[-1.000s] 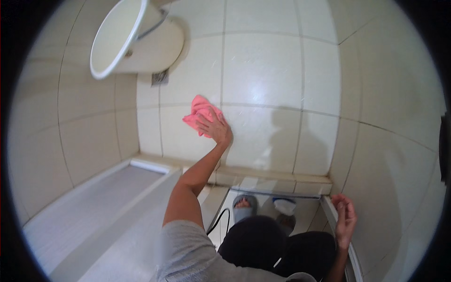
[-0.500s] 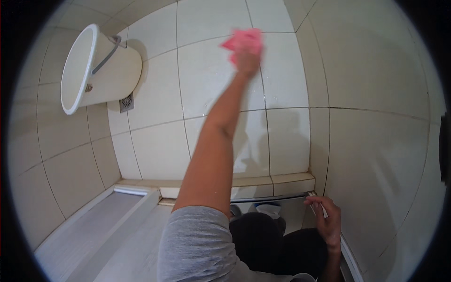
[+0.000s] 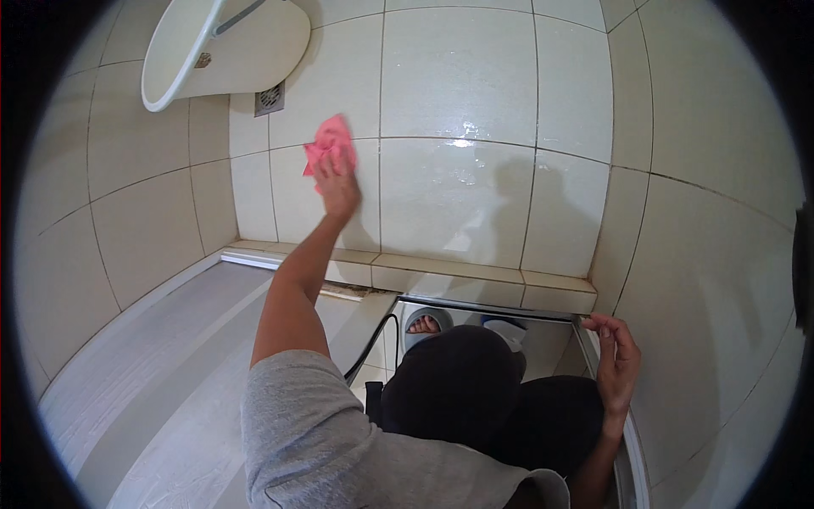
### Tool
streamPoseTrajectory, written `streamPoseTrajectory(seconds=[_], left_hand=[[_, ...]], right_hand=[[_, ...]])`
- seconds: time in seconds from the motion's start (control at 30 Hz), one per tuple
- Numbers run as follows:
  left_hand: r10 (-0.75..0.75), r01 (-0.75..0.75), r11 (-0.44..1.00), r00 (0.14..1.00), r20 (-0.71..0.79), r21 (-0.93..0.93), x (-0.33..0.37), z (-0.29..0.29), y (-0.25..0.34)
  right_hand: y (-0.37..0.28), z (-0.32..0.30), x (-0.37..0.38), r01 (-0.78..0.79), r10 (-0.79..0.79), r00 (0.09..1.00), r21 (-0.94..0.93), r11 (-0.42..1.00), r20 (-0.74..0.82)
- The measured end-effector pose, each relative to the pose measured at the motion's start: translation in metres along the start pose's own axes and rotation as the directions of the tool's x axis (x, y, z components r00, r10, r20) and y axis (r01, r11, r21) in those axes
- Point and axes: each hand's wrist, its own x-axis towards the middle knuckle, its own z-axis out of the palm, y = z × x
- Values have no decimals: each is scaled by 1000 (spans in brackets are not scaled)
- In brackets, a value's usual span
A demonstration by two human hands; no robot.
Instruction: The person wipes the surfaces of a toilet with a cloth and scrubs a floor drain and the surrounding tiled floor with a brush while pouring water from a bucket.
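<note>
My left hand [image 3: 337, 185] presses a crumpled pink cloth [image 3: 332, 140] against the wet-looking tiled floor [image 3: 458, 85], its fingers on top of the cloth. That arm reaches out over the low tiled sill. The floor drain [image 3: 270, 99] lies a little beyond the cloth, towards the bucket. My right hand [image 3: 617, 360] is by the door frame [image 3: 585, 343] at the right, beside the wall. Its fingers are loosely bent and apart, with nothing seen in them; the fingertips are near the frame's corner.
A white bucket [image 3: 246, 59] with a grey handle stands at the far left, partly out of view. A tiled sill [image 3: 449, 276] crosses before me. Tiled walls rise left and right. A sliding door panel [image 3: 170, 356] is at the lower left. My slippered foot [image 3: 421, 322] is behind the sill.
My left hand has swept the pink cloth from the far middle of the floor to the near left. The view has shifted too; my right hand stays by the frame.
</note>
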Motion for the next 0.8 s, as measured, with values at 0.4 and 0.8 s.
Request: streamPoseTrajectory(seconds=[0.4,0.8], left_hand=[[477,-492,778,868,-143,-392,41,-89,149],[-203,207,953,978,-38,221,10,31,-190]], right_hand=[[8,8,0,45,-35,995,112,993,-97],[12,0,-2,-28,23,999,96,995,43]])
